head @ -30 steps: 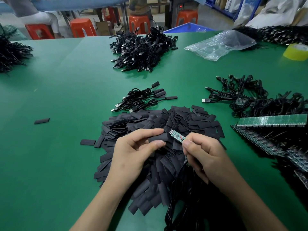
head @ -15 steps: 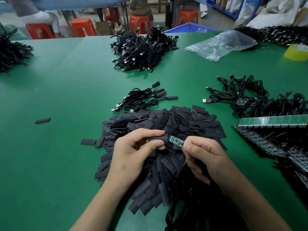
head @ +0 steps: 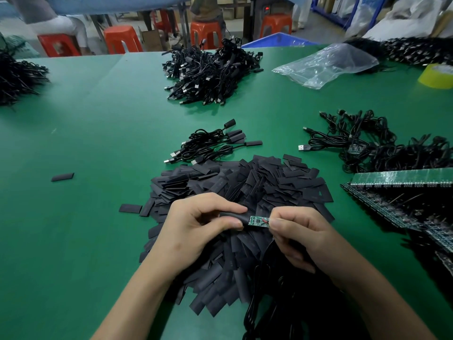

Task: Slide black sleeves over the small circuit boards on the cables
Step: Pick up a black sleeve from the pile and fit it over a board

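Lots of black sleeves (head: 269, 182) lie in a heap on the green counter (head: 98, 143). Above the heap, the left hand (head: 193, 231) pinches one sleeve (head: 241, 217) with its thumb and fingers. A little green circuit board (head: 259, 220) meets that sleeve's open end. The right hand (head: 301, 236) pinches the board's other end. Its black cable (head: 255, 290) hangs down below. More cables (head: 367, 148) lie far to the right.

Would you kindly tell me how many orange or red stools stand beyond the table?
4 for certain: red stool far left, then orange stools left, middle, right along the table's far edge. A reddish shape behind may be a fifth.
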A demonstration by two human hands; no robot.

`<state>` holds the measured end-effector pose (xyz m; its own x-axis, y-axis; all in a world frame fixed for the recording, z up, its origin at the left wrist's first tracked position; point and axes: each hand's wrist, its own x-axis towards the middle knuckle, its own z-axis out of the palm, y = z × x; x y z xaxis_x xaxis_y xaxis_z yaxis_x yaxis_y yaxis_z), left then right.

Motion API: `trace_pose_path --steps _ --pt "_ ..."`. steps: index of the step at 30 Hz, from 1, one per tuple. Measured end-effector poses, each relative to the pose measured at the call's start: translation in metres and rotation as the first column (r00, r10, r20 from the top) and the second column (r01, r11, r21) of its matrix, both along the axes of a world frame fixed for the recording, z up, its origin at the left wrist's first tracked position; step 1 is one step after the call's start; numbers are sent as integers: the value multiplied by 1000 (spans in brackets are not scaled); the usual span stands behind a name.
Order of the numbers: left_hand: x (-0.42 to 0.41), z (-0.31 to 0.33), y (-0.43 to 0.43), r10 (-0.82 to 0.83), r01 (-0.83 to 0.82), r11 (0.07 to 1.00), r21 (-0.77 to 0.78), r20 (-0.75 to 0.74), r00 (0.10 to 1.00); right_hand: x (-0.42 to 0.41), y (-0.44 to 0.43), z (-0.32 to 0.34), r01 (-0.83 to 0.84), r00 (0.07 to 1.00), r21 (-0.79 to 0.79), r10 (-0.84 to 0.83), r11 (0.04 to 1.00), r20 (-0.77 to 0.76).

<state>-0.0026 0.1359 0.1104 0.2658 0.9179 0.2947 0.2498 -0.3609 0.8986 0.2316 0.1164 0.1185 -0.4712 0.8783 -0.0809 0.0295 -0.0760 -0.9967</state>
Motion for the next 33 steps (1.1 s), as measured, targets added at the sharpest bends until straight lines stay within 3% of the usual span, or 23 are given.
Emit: trace_pose_path --steps 6,11,17,28,33 --pt "-2 1 -2 -102 104 986 -133 21 995 2 1 1 -21 1000 -21 21 1000 19" --pt "0 1 -3 -17 18 1000 6 -98 995 1 1 -1 -39 999 -20 39 999 17" --pt "8 0 -6 -60 80 985 151 -135 989 -2 -1 -2 -63 995 0 63 998 77" --pt "12 -2 -8 -66 71 984 163 -36 997 1 -2 4 -84 994 -1 84 996 67" --pt "12 -1 -9 -77 86 980 177 -57 995 0 -3 4 -85 994 -3 85 996 69"
